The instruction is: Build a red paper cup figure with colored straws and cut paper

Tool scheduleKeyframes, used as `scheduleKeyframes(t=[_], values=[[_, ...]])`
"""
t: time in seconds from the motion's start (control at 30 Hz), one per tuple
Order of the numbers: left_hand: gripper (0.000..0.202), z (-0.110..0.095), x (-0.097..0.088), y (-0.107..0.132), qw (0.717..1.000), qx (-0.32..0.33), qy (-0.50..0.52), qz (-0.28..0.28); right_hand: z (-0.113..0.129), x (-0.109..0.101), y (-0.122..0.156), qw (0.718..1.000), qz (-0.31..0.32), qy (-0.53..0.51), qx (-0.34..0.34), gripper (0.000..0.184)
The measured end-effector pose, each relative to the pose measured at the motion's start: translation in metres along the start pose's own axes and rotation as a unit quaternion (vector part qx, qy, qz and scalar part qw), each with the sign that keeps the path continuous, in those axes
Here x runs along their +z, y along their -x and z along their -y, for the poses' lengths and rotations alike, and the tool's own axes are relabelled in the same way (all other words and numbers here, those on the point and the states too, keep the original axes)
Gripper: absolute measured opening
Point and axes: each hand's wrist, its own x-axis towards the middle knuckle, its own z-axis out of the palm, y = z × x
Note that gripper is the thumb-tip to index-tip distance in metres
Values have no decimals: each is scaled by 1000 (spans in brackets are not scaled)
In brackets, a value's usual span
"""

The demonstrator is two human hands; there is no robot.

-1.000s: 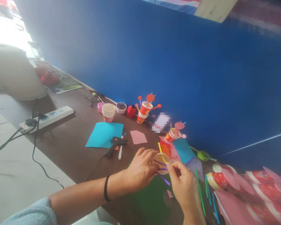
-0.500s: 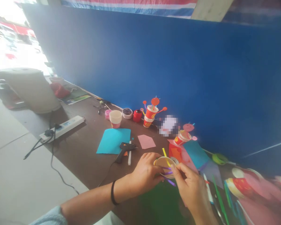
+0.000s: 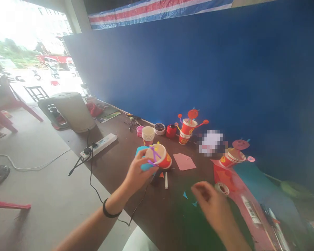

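One red cup: A paper cup (image 3: 162, 157) is held aloft over the brown tabletop (image 3: 157, 216), tilted with its mouth toward the viewer, just in front of a stack of pale cups (image 3: 148, 134).
Left hand: The person's left hand (image 3: 134, 176) grips the cup at its near side, fingers and thumb bent against it.
Right hand: The right hand (image 3: 211, 204), well apart from the cup, hovers near a roll of tape (image 3: 222, 188); its fingers curl inward, tips close together. Whether anything is pinched there cannot be told.
Purple stems: Already on the cup, purple stems (image 3: 155, 153) cross its mouth, with yellow bits showing at the rim; how they are fastened is too small to make out.
Two models: By the blue wall (image 3: 172, 69), one cup figure (image 3: 189, 127) stands on the left with a red disc on top and more discs on its side stems; another cup figure (image 3: 232, 157) to the right has a disc on top and a pale pink one beside it.
Work left: Judged against that pair, the held cup looks only partly built; no paper disc shows on it.
Paper: A pink sheet (image 3: 184, 162) lies uncovered; blue scraps (image 3: 185, 195) lie near the right hand.
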Motion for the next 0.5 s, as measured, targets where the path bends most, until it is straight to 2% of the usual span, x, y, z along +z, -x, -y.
scheduleKeyframes(t=[0.07,0.17,0.23,0.33,0.5], values=[[10,8,-21,1,1000,-12,-14,-22,16,35,-6,996,75,44,2,32],[12,21,-40,8,997,-24,-45,-49,45,83,-17,987,86,136,20,41],[11,29,-46,14,996,-20,-68,-61,58,105,-26,977,78,195,35,47],[9,41,-51,22,993,4,-96,-73,66,124,-38,969,76,225,63,51],[12,63,-53,26,993,19,-100,-65,65,137,-44,964,90,224,107,43]])
